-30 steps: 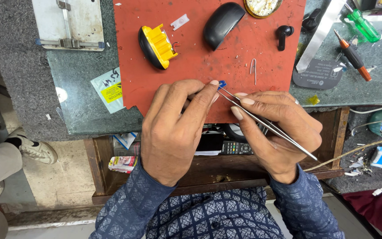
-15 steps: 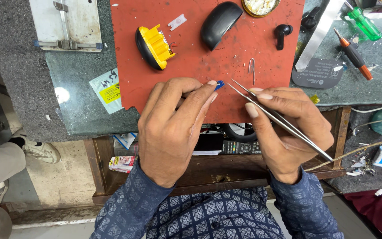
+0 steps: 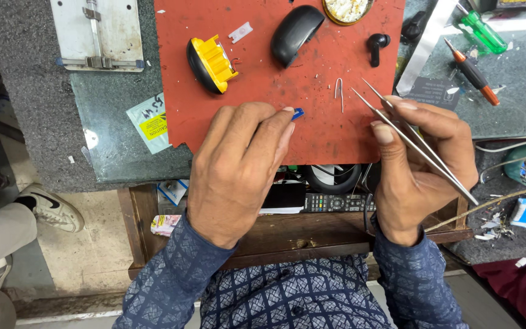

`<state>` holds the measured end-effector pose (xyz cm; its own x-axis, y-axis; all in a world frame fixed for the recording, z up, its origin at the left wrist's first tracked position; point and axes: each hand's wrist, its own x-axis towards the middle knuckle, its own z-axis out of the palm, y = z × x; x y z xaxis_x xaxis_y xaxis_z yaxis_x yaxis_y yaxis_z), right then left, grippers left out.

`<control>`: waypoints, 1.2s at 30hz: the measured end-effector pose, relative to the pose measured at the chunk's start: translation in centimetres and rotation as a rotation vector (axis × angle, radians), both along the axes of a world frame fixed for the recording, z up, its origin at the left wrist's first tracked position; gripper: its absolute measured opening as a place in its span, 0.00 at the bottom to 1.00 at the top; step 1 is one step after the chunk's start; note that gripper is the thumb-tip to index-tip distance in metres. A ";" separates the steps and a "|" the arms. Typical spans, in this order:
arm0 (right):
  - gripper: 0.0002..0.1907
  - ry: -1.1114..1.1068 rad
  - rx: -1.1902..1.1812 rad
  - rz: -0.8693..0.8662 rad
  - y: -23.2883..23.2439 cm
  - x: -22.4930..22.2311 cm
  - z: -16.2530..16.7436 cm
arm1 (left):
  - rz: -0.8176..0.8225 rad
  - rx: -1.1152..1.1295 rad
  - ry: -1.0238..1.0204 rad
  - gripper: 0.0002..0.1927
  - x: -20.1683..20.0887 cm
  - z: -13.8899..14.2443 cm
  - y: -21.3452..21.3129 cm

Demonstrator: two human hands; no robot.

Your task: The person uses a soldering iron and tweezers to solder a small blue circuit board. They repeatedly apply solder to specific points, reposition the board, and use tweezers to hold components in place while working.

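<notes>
Left hand (image 3: 238, 170) in the middle of the frame, fingers (image 3: 278, 131) pinched together on a tiny blue part (image 3: 298, 113), held at the lower edge of the red mat (image 3: 263, 73). Right hand (image 3: 418, 161) at centre right, fingers (image 3: 383, 133) clamped on a pair of metal tweezers (image 3: 412, 140); tweezer tips slightly parted, pointing toward the upper left, well short of the blue part. Small bent metal clip (image 3: 339, 91) on the mat between the blue part and the tweezer tips.

Higher on the mat: a yellow-and-black round piece (image 3: 211, 63) left of centre, a black oval case (image 3: 296, 33) at top centre, a black earbud (image 3: 377, 44) just to its right, a small white scrap (image 3: 240, 31) between the yellow piece and the case, a round tin (image 3: 347, 9) with pale bits cut off by the top edge.

Glass-topped surface (image 3: 117, 146) under the mat. Metal holder plate (image 3: 97, 33) at upper left. Orange-handled screwdriver (image 3: 473, 73) and green-handled screwdriver (image 3: 482, 30) at upper right. Open wooden drawer (image 3: 312, 237) below the hands, with a black remote (image 3: 336, 202) inside. White shoe (image 3: 53, 207) at lower left, on the floor.
</notes>
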<state>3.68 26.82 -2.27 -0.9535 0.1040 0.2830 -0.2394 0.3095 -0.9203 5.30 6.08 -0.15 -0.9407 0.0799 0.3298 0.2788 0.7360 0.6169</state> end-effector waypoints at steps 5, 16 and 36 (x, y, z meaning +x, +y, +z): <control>0.12 0.010 -0.002 -0.003 0.1 -0.1 -0.3 | -0.002 -0.003 0.014 0.13 0.0 0.0 0.0; 0.10 0.077 0.089 -0.009 0.7 -0.3 -0.2 | -0.015 -0.062 0.065 0.12 -0.2 -0.2 0.0; 0.14 0.278 0.597 0.445 -2.9 -4.1 3.1 | -0.039 -0.048 0.079 0.16 0.0 -0.4 -0.3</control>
